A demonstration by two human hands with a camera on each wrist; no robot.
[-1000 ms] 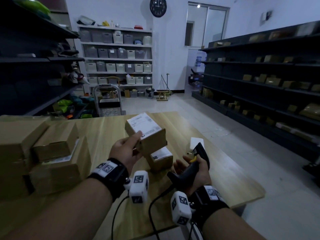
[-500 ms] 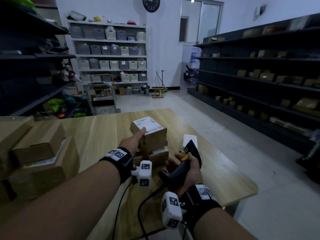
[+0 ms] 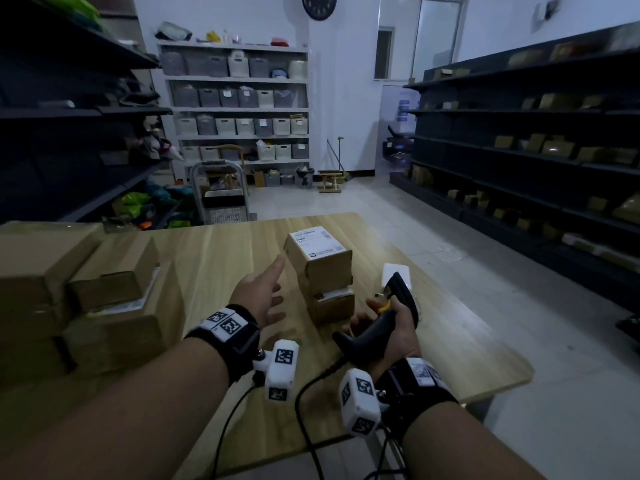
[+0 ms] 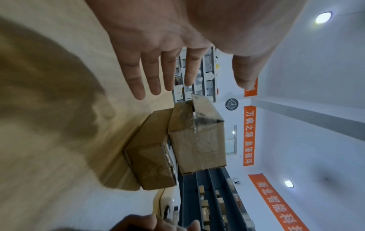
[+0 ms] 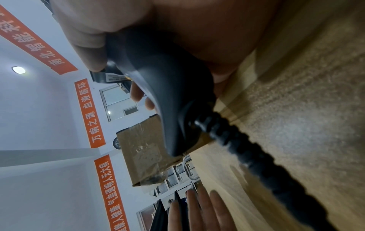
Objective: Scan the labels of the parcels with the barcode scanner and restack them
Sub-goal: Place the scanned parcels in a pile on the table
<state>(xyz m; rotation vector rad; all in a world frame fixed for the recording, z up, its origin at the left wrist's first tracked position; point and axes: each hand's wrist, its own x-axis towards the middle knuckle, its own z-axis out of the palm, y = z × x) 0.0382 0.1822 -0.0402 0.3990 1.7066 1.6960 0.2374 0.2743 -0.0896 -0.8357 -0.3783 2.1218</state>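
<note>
Warehouse shelving lines both sides of a dim room, and a wooden table (image 3: 214, 258) stands in the foreground. Near its middle, two small cardboard parcels sit stacked. The upper parcel (image 3: 317, 258) lies label up, its white label (image 3: 320, 245) facing the ceiling, its long axis running away from the person and slightly to the left. It rests on the lower parcel (image 3: 330, 306), a little askew, so that a strip of the lower one's label shows at the near edge.

Just right of the stack, the right hand (image 3: 391, 330) has its fingers wrapped around the handle of the black barcode scanner (image 3: 398, 306). The scanner's long axis runs from the person's wrist up and away, with its head pointing forward over the table, past the right side of the stack, and its cable (image 3: 304, 403) trailing back towards the person. A small white device (image 3: 398, 273) lies on the table just beyond the scanner's head.

Left of the stack, the left hand (image 3: 259, 296) hovers above the table with its fingers (image 4: 150, 73) straight and spread, holding nothing; its fingertips are close to the upper parcel but apart from it.

Farther left, a pile of larger cardboard boxes (image 3: 86, 299) stands on the table's left end. Beyond the table are a folded hand trolley (image 3: 221, 199), white shelves of grey bins (image 3: 239, 98) and a wall clock (image 3: 318, 5).
</note>
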